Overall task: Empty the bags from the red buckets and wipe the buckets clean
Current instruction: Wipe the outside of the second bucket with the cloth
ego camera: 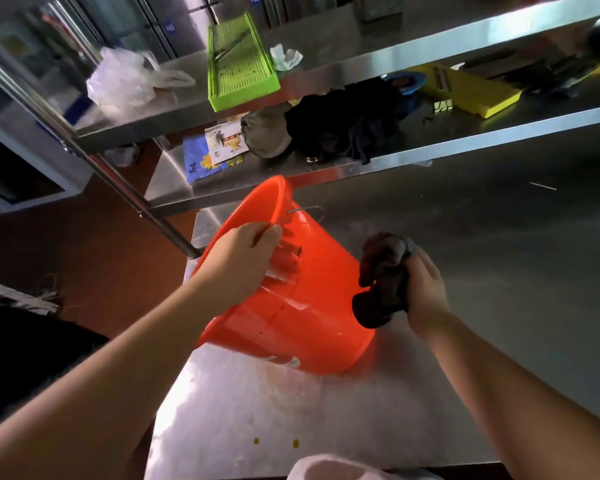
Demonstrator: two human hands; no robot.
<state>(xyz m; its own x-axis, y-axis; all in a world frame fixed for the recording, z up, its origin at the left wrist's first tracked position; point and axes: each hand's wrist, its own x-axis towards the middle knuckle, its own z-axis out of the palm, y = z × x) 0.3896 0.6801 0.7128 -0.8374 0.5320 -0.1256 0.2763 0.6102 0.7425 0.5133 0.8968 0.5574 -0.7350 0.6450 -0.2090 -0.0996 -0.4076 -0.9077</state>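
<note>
A red bucket (312, 299) lies tilted on the steel table (499, 271), its mouth turned up and to the left, its base low at the right. My left hand (239, 261) grips the bucket's rim, fingers curled over the edge, with the wire handle (309, 210) just beyond it. My right hand (426, 289) holds a dark crumpled cloth (385, 278) pressed against the outside of the bucket near its base. The bucket's inside is hidden from view.
Two steel shelves rise behind the table. The upper shelf holds a green tray (239, 64), a clear plastic bag (122, 77) and a white rag (286, 57). The lower shelf holds dark cloth (347, 126), packets (215, 147) and a yellow slicer (471, 91). A white object (347, 469) sits at the table's front edge.
</note>
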